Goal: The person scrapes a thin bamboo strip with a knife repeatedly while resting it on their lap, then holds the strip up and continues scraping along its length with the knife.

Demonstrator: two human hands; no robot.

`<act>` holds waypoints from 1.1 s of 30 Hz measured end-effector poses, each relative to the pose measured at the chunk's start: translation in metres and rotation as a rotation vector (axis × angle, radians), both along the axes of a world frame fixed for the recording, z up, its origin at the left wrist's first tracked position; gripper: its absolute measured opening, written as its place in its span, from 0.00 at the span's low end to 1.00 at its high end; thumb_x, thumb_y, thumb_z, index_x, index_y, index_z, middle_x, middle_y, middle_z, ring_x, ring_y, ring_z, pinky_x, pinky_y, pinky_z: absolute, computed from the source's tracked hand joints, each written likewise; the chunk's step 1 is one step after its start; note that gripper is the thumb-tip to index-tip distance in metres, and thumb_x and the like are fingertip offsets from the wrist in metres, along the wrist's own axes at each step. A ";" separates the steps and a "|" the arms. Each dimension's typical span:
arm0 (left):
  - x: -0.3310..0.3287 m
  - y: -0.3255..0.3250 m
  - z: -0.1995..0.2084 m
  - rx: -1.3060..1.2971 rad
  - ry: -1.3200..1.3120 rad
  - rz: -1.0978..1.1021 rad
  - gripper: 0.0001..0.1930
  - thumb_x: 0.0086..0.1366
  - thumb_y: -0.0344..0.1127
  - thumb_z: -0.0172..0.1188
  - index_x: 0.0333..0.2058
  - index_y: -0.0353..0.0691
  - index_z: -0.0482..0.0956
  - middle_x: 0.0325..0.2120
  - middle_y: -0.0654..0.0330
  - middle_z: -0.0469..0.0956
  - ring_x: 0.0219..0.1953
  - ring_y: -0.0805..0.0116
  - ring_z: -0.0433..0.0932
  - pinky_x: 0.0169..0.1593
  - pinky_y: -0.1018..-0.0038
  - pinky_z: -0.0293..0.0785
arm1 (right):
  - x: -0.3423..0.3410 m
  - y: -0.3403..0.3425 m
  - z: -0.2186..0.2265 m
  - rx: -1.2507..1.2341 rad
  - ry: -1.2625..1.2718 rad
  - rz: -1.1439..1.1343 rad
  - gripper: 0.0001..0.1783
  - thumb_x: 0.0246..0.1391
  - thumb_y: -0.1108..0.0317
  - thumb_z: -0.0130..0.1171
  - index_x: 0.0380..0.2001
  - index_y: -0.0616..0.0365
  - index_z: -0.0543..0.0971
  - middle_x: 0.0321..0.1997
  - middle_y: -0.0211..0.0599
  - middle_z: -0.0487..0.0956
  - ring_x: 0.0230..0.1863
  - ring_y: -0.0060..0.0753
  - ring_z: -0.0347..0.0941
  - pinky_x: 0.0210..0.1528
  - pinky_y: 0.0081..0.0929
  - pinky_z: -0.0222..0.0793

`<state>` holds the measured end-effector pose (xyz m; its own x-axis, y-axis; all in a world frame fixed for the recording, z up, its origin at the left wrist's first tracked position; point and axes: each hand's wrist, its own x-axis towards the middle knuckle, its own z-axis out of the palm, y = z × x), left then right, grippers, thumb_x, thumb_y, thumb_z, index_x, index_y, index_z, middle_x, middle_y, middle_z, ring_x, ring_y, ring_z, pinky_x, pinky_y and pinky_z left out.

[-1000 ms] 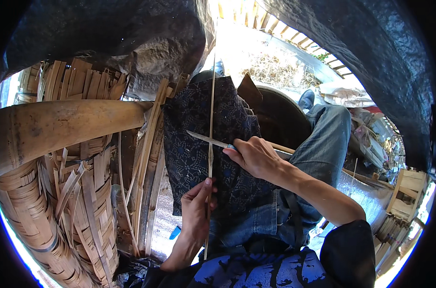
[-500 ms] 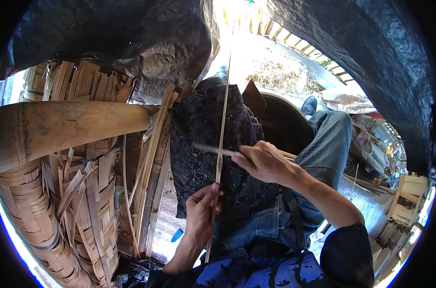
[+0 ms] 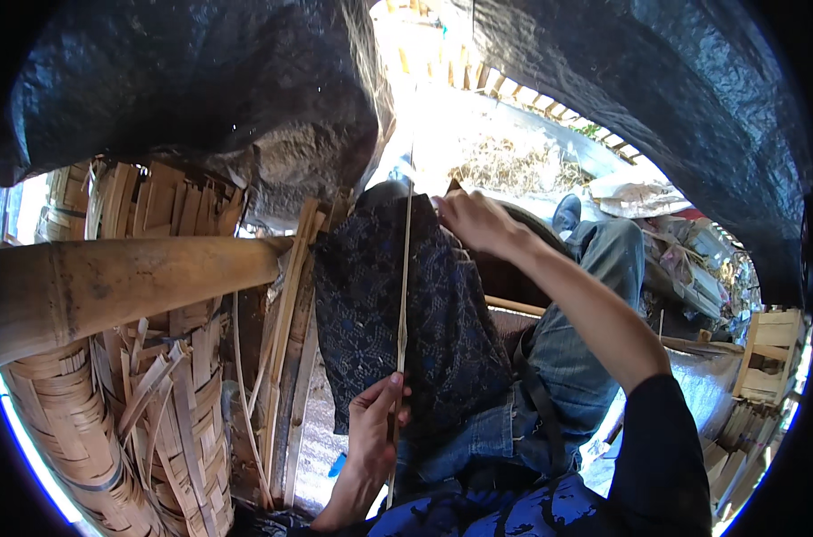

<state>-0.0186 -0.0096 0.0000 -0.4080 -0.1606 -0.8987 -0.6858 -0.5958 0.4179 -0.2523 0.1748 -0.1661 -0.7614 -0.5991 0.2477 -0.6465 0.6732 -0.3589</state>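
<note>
A long, thin bamboo strip (image 3: 406, 268) runs upright in front of me, over a dark patterned cloth (image 3: 357, 295) spread across my lap. Low on the strip, my left hand (image 3: 373, 428) is closed, pinching it between thumb and fingers. My right hand (image 3: 483, 222) is stretched far forward beside the strip's upper part, with its fingers curled in a fist. The knife it holds is mostly hidden and blurred at this moment; its blade cannot be made out against the bright ground and cloth.
A thick bamboo pole (image 3: 147, 277) juts in from the left above woven bamboo baskets (image 3: 53, 407). Split bamboo slats (image 3: 286, 358) stand left of my lap. Dark plastic sheeting (image 3: 209, 80) hangs overhead. At the right is a wooden crate (image 3: 769, 353).
My right hand has moved forward, away from me, along the strip; the knife blade that crossed the strip is no longer plainly visible. My left hand still pinches the strip, slightly lower in view.
</note>
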 end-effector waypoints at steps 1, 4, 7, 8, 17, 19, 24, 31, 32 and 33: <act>0.000 -0.002 -0.002 0.018 0.002 -0.006 0.13 0.59 0.37 0.60 0.36 0.32 0.76 0.22 0.63 0.74 0.16 0.79 0.65 0.20 0.83 0.60 | -0.024 0.009 -0.007 0.232 -0.152 -0.081 0.21 0.63 0.60 0.40 0.23 0.65 0.72 0.13 0.40 0.68 0.08 0.35 0.63 0.11 0.32 0.58; -0.003 -0.012 -0.002 0.133 0.056 -0.019 0.16 0.60 0.37 0.58 0.42 0.30 0.72 0.21 0.64 0.71 0.15 0.79 0.65 0.18 0.85 0.60 | -0.076 0.030 0.022 0.081 -0.777 -0.518 0.29 0.64 0.50 0.32 0.28 0.64 0.73 0.15 0.42 0.70 0.20 0.24 0.70 0.18 0.27 0.65; -0.002 -0.021 0.002 0.078 0.165 -0.089 0.19 0.63 0.40 0.55 0.44 0.29 0.70 0.21 0.64 0.71 0.15 0.79 0.66 0.18 0.86 0.61 | -0.042 0.020 0.059 -0.364 -0.570 -0.610 0.36 0.61 0.43 0.28 0.24 0.66 0.71 0.16 0.46 0.69 0.23 0.44 0.67 0.34 0.44 0.62; 0.000 -0.020 0.004 0.067 0.163 -0.066 0.19 0.63 0.40 0.55 0.44 0.29 0.70 0.21 0.64 0.71 0.15 0.79 0.66 0.18 0.86 0.61 | -0.024 0.017 0.081 -0.344 -0.671 -0.561 0.34 0.62 0.43 0.28 0.23 0.65 0.69 0.16 0.43 0.67 0.21 0.42 0.64 0.32 0.44 0.61; -0.018 -0.006 -0.001 0.097 0.235 -0.437 0.22 0.70 0.47 0.35 0.34 0.34 0.71 0.13 0.66 0.64 0.11 0.79 0.61 0.16 0.82 0.58 | 0.113 0.010 0.107 -0.575 -0.734 -0.110 0.22 0.62 0.55 0.40 0.22 0.63 0.66 0.11 0.44 0.62 0.11 0.43 0.62 0.17 0.35 0.56; -0.015 -0.010 -0.004 0.165 0.246 -0.388 0.21 0.70 0.47 0.35 0.34 0.35 0.70 0.13 0.66 0.62 0.10 0.79 0.59 0.15 0.82 0.57 | 0.125 0.006 0.100 -0.509 -0.561 -0.019 0.21 0.61 0.57 0.44 0.21 0.62 0.67 0.11 0.48 0.64 0.13 0.47 0.66 0.17 0.37 0.58; -0.004 -0.012 -0.006 0.324 0.222 -0.280 0.19 0.70 0.46 0.35 0.34 0.38 0.70 0.12 0.68 0.61 0.08 0.79 0.56 0.13 0.83 0.53 | 0.128 0.004 0.104 -0.336 -0.660 0.060 0.20 0.61 0.58 0.44 0.19 0.61 0.67 0.10 0.46 0.63 0.12 0.48 0.64 0.17 0.38 0.57; -0.004 -0.016 -0.009 0.405 0.160 -0.177 0.19 0.70 0.47 0.36 0.34 0.39 0.71 0.12 0.69 0.61 0.07 0.80 0.55 0.13 0.83 0.51 | 0.142 0.001 0.101 -0.356 -0.679 0.068 0.23 0.60 0.54 0.45 0.17 0.60 0.67 0.08 0.45 0.64 0.10 0.45 0.64 0.14 0.37 0.57; -0.003 -0.016 -0.010 0.416 0.171 -0.184 0.19 0.70 0.47 0.36 0.34 0.39 0.71 0.12 0.69 0.61 0.07 0.80 0.55 0.13 0.84 0.50 | 0.144 -0.001 0.102 -0.352 -0.692 0.070 0.23 0.60 0.54 0.45 0.17 0.60 0.67 0.08 0.45 0.64 0.10 0.45 0.64 0.14 0.37 0.57; -0.003 -0.017 -0.012 0.421 0.162 -0.180 0.19 0.70 0.47 0.36 0.34 0.39 0.71 0.12 0.69 0.61 0.07 0.80 0.55 0.13 0.84 0.50 | 0.143 -0.002 0.104 -0.299 -0.700 0.040 0.24 0.59 0.53 0.46 0.17 0.60 0.67 0.08 0.45 0.64 0.10 0.46 0.65 0.14 0.37 0.57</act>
<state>-0.0217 -0.0267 -0.0115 -0.5359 0.2892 -0.7932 -0.7395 -0.6141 0.2757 -0.1090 0.1724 -0.0623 -0.7794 -0.6131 -0.1289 -0.2229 0.4638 -0.8574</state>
